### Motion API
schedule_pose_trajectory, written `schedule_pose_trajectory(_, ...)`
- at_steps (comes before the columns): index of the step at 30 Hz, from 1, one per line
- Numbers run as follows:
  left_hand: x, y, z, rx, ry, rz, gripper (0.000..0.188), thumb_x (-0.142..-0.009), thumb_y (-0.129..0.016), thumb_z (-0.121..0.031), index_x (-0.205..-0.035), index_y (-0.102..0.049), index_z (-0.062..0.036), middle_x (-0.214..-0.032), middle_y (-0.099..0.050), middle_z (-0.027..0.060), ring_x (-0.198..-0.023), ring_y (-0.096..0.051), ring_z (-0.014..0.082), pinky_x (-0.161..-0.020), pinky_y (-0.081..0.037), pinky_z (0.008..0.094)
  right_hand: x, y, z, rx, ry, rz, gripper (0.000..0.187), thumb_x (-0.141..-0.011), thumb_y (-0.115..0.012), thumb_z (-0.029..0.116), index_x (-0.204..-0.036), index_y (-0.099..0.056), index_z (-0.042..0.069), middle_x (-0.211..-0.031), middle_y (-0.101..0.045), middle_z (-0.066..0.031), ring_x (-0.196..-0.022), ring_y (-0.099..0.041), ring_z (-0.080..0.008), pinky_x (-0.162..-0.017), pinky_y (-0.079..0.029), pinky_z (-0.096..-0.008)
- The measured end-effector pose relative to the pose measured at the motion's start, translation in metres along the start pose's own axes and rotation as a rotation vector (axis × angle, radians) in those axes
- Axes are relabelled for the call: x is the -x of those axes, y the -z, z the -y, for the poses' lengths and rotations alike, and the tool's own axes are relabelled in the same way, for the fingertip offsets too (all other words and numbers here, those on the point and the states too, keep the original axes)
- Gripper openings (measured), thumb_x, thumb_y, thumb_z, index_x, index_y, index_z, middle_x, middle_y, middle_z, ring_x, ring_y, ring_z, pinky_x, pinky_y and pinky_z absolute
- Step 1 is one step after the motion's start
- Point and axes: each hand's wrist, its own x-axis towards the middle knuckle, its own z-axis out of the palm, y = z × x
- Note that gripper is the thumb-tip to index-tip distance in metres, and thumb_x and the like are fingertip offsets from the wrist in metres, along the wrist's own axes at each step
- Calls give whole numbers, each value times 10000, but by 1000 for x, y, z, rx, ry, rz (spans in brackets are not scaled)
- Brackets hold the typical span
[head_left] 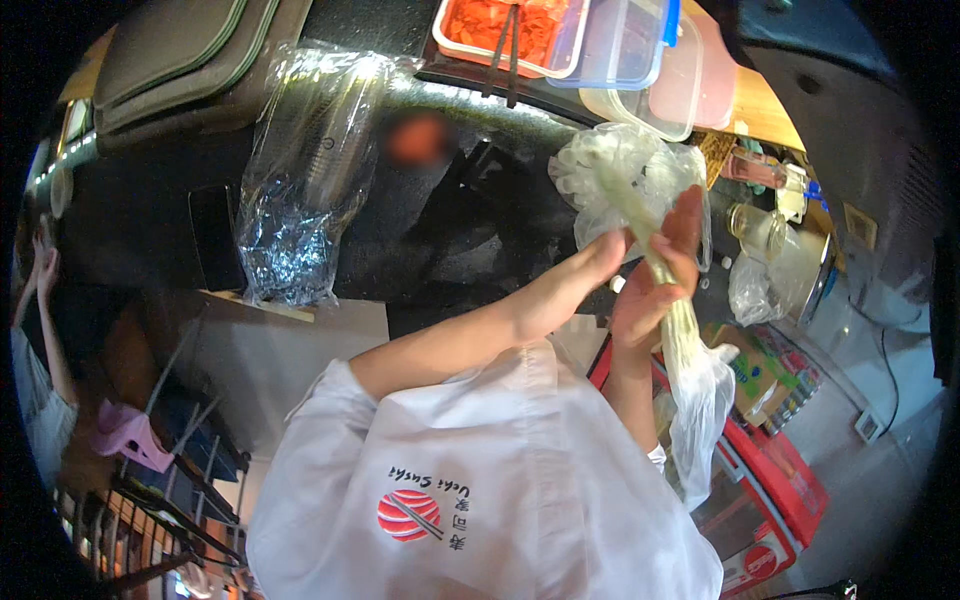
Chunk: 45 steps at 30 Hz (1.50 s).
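Note:
A translucent plastic bag (682,335), twisted into a long strip, runs slantwise between my two hands, with its loose end hanging over my right forearm. My right hand (650,290) is around the strip, some fingers pointing up and away. From the left, my left hand (598,255) presses against the same strip beside the right palm; its fingers are partly hidden. The strip's far end is smeared by motion. Just beyond it lies a crumpled clear plastic bag (585,175) with pale contents, and whether the two are joined I cannot tell.
A clear-wrapped stack of cups (320,165) and a dark phone (215,240) lie on the dark counter. Beyond stand a tub of orange-red food (480,30) with chopsticks (513,60) and plastic lids (655,105). Jars (757,230) stand right. Another person's hands (45,265) show far left.

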Motion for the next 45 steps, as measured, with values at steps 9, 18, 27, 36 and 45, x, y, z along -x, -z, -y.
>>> schedule_pose_trajectory(9,38,-22,-4,-1385,-1162,-190,299,-915,-641,-179,-1199,-646,-85,-1365,-606,91,-1287,-549,322,-1053,-461,505,-15,-40,-16,-320,-97,183,457,-1082,-425,512,-1029,-528,70,-1250,-590,-298,-1229,-545,-408,-1069,-399,-541)
schedule_pose_trajectory(18,5,-36,-25,-1631,-1233,-293,147,-838,-642,-188,-889,-688,-59,-1289,-635,103,-1321,-524,326,-1131,-375,614,-14,-43,-13,-285,-67,114,423,-1094,-405,475,-933,-494,93,-1060,-559,-229,-1035,-524,-359,-934,-400,-508)
schedule_pose_trajectory(27,-1,-53,-4,-1614,-1314,-290,137,-839,-644,-258,-788,-664,-132,-1161,-689,55,-1269,-548,237,-1165,-281,572,-5,-37,-28,-399,-114,94,424,-1105,-385,438,-838,-459,117,-870,-529,-161,-841,-502,-310,-799,-402,-475)
schedule_pose_trajectory(36,-34,8,7,-1335,-1299,-157,159,-743,-617,-229,-644,-541,-131,-806,-546,23,-863,-503,228,-821,-360,417,-5,-42,-90,-769,-179,141,459,-1117,-365,401,-742,-424,141,-680,-499,-93,-647,-480,-261,-663,-404,-443)
schedule_pose_trajectory(45,-48,34,11,-1151,-1294,-266,182,-622,-618,-242,-525,-534,-113,-558,-516,35,-599,-490,206,-671,-399,357,5,-82,-109,-813,-242,9,513,-1131,-345,349,-653,-338,165,-529,-301,3,-458,-210,-165,-486,-220,-358)
